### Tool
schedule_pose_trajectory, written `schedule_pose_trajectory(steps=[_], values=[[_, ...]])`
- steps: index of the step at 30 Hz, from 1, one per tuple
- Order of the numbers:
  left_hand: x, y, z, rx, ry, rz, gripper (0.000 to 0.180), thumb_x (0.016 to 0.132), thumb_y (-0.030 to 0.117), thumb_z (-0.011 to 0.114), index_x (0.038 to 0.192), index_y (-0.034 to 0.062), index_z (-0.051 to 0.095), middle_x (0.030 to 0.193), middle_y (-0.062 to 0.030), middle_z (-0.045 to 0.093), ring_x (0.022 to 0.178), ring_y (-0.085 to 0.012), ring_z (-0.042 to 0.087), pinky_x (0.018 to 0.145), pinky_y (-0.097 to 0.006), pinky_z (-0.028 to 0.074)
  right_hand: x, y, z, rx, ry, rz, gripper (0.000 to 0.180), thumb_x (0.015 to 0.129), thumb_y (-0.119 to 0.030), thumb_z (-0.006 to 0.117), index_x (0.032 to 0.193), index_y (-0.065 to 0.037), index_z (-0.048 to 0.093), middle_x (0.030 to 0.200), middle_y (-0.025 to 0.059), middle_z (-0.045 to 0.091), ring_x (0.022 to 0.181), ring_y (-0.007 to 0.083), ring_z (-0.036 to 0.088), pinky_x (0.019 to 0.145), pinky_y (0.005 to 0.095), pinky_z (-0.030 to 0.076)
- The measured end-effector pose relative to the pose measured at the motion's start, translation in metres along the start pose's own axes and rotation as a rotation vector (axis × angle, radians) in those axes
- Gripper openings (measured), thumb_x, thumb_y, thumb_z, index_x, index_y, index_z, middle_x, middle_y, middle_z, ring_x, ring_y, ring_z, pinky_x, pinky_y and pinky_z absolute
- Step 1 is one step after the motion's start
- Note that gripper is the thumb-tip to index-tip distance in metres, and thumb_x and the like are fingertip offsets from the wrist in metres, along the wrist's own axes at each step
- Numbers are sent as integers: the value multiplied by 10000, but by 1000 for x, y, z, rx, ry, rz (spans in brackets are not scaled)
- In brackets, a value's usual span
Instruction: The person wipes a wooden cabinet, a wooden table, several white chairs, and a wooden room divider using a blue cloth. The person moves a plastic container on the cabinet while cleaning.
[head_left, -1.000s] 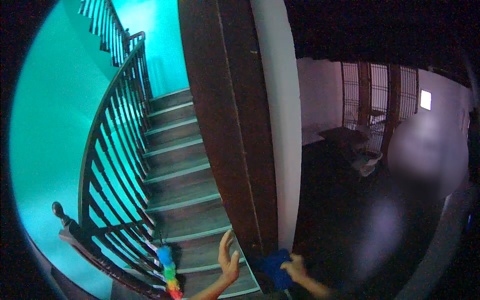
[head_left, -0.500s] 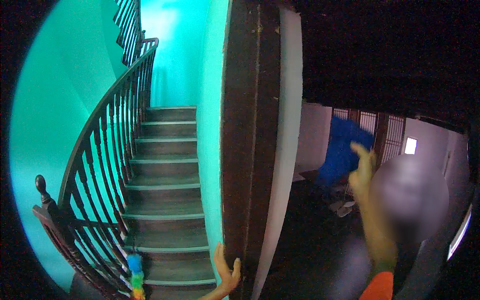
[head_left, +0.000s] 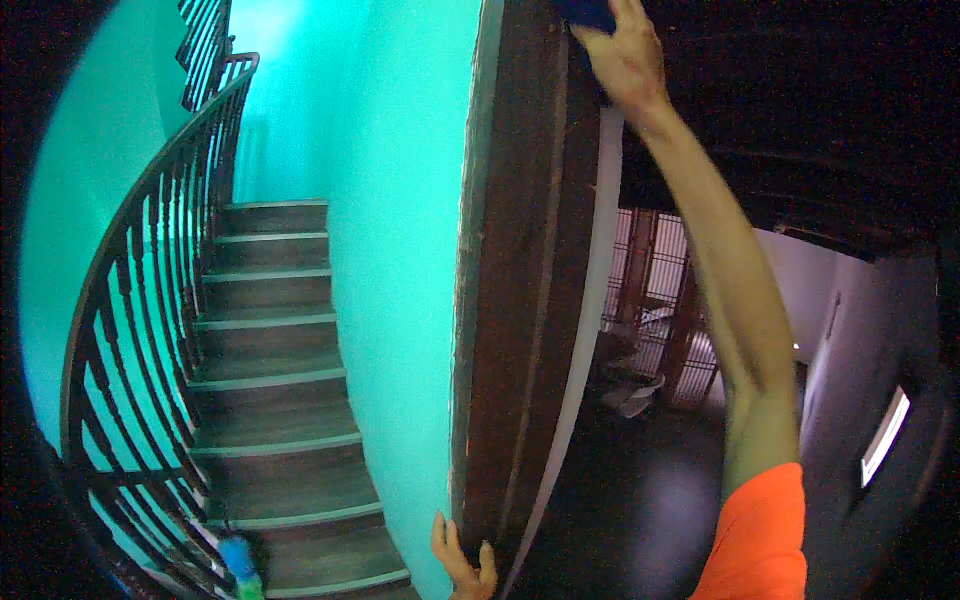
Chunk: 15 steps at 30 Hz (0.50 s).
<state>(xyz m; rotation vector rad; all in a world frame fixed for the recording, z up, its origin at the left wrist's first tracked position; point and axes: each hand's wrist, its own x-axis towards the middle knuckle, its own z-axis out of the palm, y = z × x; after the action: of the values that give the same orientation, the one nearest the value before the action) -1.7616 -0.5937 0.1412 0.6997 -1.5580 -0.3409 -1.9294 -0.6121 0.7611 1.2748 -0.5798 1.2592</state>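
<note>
My right hand (head_left: 630,60) is raised high at the top of the dark wooden door post (head_left: 525,300). It is closed on a dark blue cloth (head_left: 585,12), which lies against the post and is partly cut off by the upper edge. An orange sleeve covers the upper part of that arm. Low down, my left hand (head_left: 465,565) rests on the post beside the turquoise wall (head_left: 405,250), thumb and fingers spread, holding nothing.
A staircase (head_left: 270,400) with a dark curved banister (head_left: 100,270) rises on the left. On its lower steps stands a fluffy multicoloured duster (head_left: 238,560). Right of the post, a dim room holds slatted wooden panels (head_left: 665,260) and a pale object (head_left: 640,397) on the floor.
My right hand has swung the blue cloth up and left, from hanging in the air to the top of the post. My left hand remains low on the post. The view has shifted.
</note>
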Motion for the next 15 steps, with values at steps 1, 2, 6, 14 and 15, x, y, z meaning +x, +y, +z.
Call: schedule_pose_trajectory(steps=[1, 2, 6, 14, 15], values=[[0, -2, -2, 3, 9, -8, 690, 926, 187, 601, 1486, -30, 260, 1511, -273, 264, 1363, -443, 281, 1097, -509, 246, -16, -24, -6, 44, -11, -14, 497, 786, -134, 685, 1265, -72, 568, 1249, 134, 554, 1237, 358, 443, 1031, 458, 379], [1, -6, -7, 21, 24, -16, 699, 929, 195, 599, 1490, -29, 249, 1517, -272, 253, 1363, -446, 279, 1096, -513, 245, -35, -35, -12, -81, -3, -233, 465, 759, -25, 644, 1217, -68, 577, 1127, 119, 640, 1052, 305, 586, 940, 385, 451], [0, -16, -23, 86, 77, -6, 725, 943, 232, 587, 1504, -27, 207, 1541, -269, 201, 1369, -454, 257, 1094, -527, 237, -156, -94, -51, 224, -298, -416, 408, 679, -117, 590, 1080, -158, 655, 1086, 73, 594, 956, 361, 516, 838, 474, 444], [2, -7, -21, 25, -34, -17, 710, 945, 241, 580, 1492, -48, 232, 1535, -280, 191, 1368, -472, 248, 1098, -535, 245, -140, -80, -99, 98, -534, -1095, 246, 743, -245, 646, 988, -238, 617, 1018, 4, 550, 971, 249, 517, 700, 443, 427], [13, 17, -33, 42, -128, -121, 712, 940, 263, 586, 1485, -53, 254, 1516, -291, 229, 1349, -480, 280, 1098, -538, 257, -120, -71, -95, 43, -490, -1146, 202, 749, -248, 637, 948, -249, 602, 991, -1, 537, 990, 230, 524, 717, 456, 423]])
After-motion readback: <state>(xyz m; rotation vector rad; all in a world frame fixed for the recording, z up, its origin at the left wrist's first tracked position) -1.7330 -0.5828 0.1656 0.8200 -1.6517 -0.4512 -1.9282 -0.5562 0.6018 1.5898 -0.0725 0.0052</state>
